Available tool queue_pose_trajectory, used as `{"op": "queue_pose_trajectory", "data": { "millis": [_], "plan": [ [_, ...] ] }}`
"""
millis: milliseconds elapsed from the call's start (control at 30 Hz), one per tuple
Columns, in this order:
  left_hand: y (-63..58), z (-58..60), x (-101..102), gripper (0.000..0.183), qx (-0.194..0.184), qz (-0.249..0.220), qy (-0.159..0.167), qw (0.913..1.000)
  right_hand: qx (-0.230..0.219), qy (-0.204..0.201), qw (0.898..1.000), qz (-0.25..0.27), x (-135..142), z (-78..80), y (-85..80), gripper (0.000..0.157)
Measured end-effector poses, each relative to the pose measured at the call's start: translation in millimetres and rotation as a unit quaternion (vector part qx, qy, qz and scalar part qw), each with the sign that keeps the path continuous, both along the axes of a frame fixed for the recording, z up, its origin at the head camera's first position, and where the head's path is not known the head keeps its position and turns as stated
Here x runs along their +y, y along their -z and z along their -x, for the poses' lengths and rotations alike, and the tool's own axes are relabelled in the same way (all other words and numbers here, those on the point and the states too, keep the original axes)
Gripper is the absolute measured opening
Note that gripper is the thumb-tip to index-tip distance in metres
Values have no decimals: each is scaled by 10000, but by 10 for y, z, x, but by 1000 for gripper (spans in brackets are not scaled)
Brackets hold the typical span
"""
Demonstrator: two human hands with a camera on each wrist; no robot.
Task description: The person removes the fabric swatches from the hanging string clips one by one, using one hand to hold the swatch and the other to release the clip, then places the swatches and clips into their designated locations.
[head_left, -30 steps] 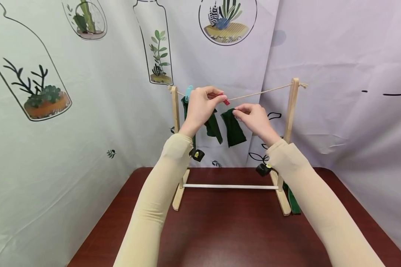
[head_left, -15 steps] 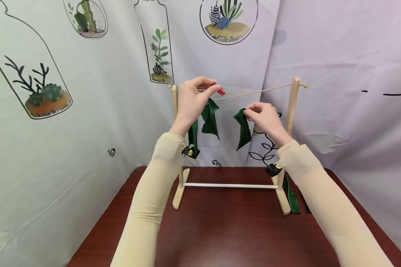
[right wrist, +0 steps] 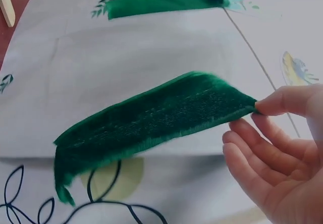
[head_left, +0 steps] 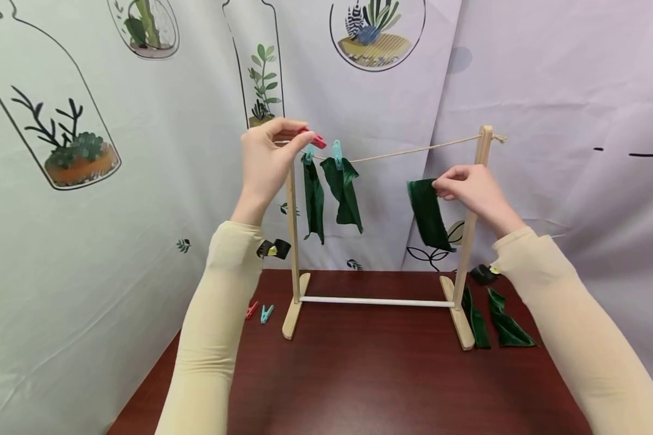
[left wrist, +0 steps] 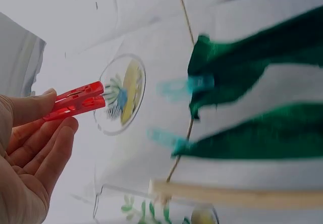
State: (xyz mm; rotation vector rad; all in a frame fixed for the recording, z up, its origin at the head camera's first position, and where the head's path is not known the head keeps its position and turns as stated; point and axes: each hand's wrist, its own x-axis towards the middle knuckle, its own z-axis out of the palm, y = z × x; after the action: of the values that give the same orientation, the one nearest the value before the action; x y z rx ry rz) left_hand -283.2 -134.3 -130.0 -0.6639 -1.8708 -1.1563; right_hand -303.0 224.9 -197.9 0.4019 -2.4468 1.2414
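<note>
Between thumb and fingers my left hand (head_left: 269,160) pinches a red clothespin (left wrist: 75,101), held up near the left end of the string line (head_left: 397,153). My right hand (head_left: 476,190) pinches one upper corner of a dark green cloth strip (right wrist: 151,115), which hangs below the line, close to the right post. Two more green cloths hang from the line at the left. One cloth (head_left: 314,196) is clipped by a light-blue clothespin (head_left: 308,154), and the wider cloth (head_left: 344,190) by another light-blue clothespin (head_left: 337,152).
A wooden post (head_left: 292,235) and a second post (head_left: 470,223) carry the line, joined low by a white rod (head_left: 375,301). On the brown table (head_left: 381,374) lie a red clothespin (head_left: 251,310), a blue clothespin (head_left: 266,313), and green cloths (head_left: 506,323) at right.
My left hand has moved left and slightly up with the red clothespin, uncovering the hung cloths and the pegs on the table. My right hand has carried its cloth strip to the right.
</note>
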Motion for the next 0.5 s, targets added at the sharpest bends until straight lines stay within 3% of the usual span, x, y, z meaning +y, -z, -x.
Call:
{"op": "queue_pose_trajectory", "data": {
  "millis": [100, 300, 500],
  "plan": [
    [-22, -41, -159, 25, 22, -43, -227, 9997, -60, -52, 9997, 249, 139, -38, -23, 36],
    [-47, -160, -487, 26, -4, -162, -669, 9976, -255, -177, 9960, 838, 410, -179, -93, 17],
    [-30, -242, -810, 27, -69, -197, -1131, 9934, -342, -91, 9942, 1016, 676, -331, -137, 13]
  ]
}}
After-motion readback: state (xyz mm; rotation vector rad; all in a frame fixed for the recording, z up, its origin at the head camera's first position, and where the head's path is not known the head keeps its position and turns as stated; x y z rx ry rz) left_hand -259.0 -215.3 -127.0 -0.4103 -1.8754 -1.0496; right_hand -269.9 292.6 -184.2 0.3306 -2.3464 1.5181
